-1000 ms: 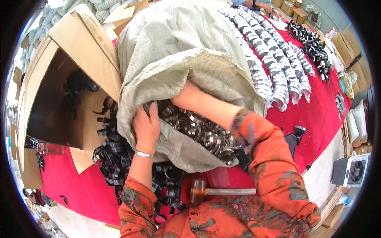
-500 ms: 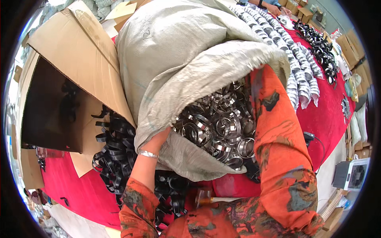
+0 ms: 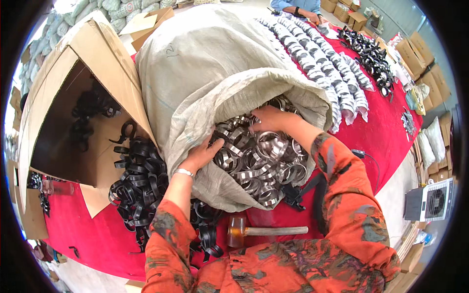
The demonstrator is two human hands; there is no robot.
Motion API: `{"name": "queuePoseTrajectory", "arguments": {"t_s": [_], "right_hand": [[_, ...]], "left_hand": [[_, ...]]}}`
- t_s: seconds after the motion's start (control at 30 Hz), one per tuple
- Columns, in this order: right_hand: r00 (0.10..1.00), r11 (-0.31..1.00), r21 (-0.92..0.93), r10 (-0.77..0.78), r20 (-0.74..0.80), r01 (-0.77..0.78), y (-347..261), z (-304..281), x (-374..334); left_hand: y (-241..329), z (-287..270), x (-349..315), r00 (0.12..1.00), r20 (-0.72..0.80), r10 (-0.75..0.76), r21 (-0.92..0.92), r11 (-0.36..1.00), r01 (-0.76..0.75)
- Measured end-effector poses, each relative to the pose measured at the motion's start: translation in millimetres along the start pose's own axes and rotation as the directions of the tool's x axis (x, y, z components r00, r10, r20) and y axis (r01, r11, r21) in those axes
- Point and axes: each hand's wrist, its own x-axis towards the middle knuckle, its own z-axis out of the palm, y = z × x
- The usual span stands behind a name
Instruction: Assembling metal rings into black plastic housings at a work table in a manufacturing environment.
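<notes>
Rings (image 3: 268, 146) inside sack (image 3: 195, 73). Right hand (image 3: 269, 119) among rings, at pile's 12 o'clock; left hand (image 3: 199, 155) at 9 o'clock, touching sack; cannot tell if either grips. Step seems reaching into rings; next move probably needs careful finger hold.

A mallet (image 3: 268, 231) lies on the red surface (image 3: 97, 239). At left is an open carton (image 3: 105, 58); farther off, wrapped rolls (image 3: 320, 68) run toward a person's blue sleeve (image 3: 305, 7). A fan (image 3: 434, 201) stands at right.
</notes>
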Motion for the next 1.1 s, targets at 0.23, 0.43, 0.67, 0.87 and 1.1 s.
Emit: {"name": "queuePoseTrajectory", "arguments": {"t_s": [0.23, 0.43, 0.67, 0.87, 1.1], "right_hand": [[0.915, 0.981, -0.165, -0.027, 0.402, 0.101, -49, -34, -22], [0.806, 0.955, -0.059, -0.277, -0.523, 0.290, -70, -23, 103], [0.806, 0.970, -0.207, -0.224, -0.547, 0.129, -88, -39, 219], [0.943, 0.982, -0.073, -0.185, -0.276, 0.171, -31, -5, 173], [0.989, 0.988, -0.052, -0.144, 0.013, 0.145, -42, -5, 56]], "left_hand": [[-15, -21, -28, 0.920, 0.385, -0.081, -0.225, 0.958, 0.178], [-17, -49, -19, 0.823, -0.529, 0.207, 0.449, 0.891, 0.065], [-39, -58, 13, 0.790, -0.611, -0.052, -0.020, 0.999, 0.051], [-54, -33, 22, 0.970, -0.217, -0.108, -0.033, 0.994, 0.103], [3, 5, -11, 0.968, -0.058, 0.246, 0.023, 0.969, -0.245]]}}
